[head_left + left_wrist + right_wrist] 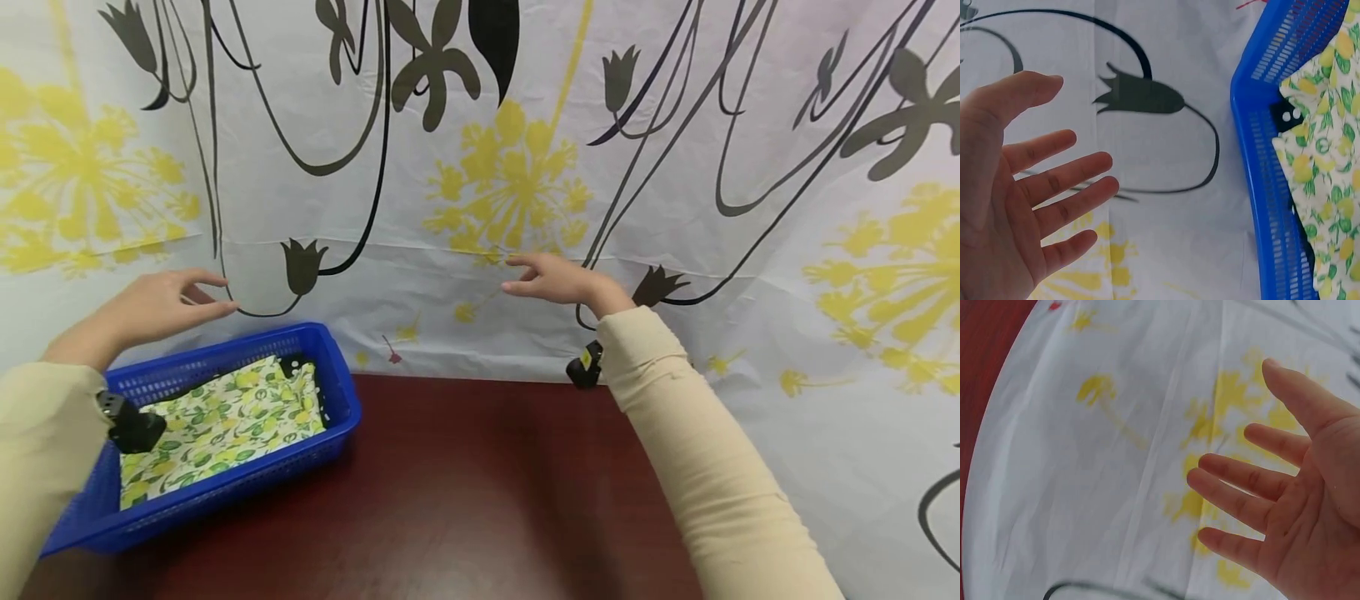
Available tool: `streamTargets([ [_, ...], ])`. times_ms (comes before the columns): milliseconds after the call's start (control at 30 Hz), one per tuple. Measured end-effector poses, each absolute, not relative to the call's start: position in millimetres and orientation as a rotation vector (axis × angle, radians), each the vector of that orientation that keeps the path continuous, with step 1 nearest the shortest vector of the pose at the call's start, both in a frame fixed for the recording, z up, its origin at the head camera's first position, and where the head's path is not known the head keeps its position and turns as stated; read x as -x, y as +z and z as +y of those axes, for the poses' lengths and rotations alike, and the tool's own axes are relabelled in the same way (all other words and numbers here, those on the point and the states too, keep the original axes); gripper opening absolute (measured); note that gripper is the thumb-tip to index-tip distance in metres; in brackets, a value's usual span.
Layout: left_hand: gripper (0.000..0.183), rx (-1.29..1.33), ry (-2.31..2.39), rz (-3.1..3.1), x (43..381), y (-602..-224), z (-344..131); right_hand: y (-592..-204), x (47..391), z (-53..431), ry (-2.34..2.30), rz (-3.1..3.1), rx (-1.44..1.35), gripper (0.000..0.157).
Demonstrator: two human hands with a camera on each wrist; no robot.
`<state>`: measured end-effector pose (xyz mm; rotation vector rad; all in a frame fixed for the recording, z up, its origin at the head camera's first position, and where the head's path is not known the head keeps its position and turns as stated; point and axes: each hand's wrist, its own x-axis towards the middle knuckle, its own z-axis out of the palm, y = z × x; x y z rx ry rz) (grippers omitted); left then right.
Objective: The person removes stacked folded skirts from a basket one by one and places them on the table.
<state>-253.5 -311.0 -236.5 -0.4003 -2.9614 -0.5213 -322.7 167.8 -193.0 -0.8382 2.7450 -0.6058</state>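
Note:
My left hand (153,308) is raised over the far left part of a blue plastic basket (347,410), its fingers spread and holding nothing. Inside the basket lies lemon-print cloth (225,421), with some black cloth with white dots (324,398) showing at its edge. Up in front of the curtain, right of the basket, my right hand (555,279) holds nothing either. The left wrist view shows the left palm (1016,206) with the fingers apart, beside the basket wall (1250,156). In the right wrist view the right palm (1297,531) faces the camera, fingers loosely extended.
A dark red-brown table (465,492) spreads below both arms. Behind it hangs a white curtain (450,333) printed with yellow and dark grey flowers. Small black cameras (585,367) are worn on both wrists.

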Motion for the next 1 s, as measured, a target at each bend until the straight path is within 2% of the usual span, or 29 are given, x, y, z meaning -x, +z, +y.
streamTargets([
  [400,0.067,0.195,-0.484,-2.998,234.6,-236.4,-349.1,-184.8,324.4,97.3,-0.55,2.631,0.984,0.058],
  [767,0.071,0.038,-0.481,-2.997,221.4,-258.8,-387.4,-196.0,330.6,55.1,-0.507,2.569,1.075,0.056],
  [867,0.073,-0.03,-0.497,-2.998,231.8,-281.5,-416.5,-199.4,330.3,46.1,-0.484,2.559,1.078,0.055],
  [1000,0.086,-0.124,-0.525,-2.971,274.8,-349.3,-496.4,-203.9,328.6,32.6,-0.482,2.526,1.056,0.055],
])
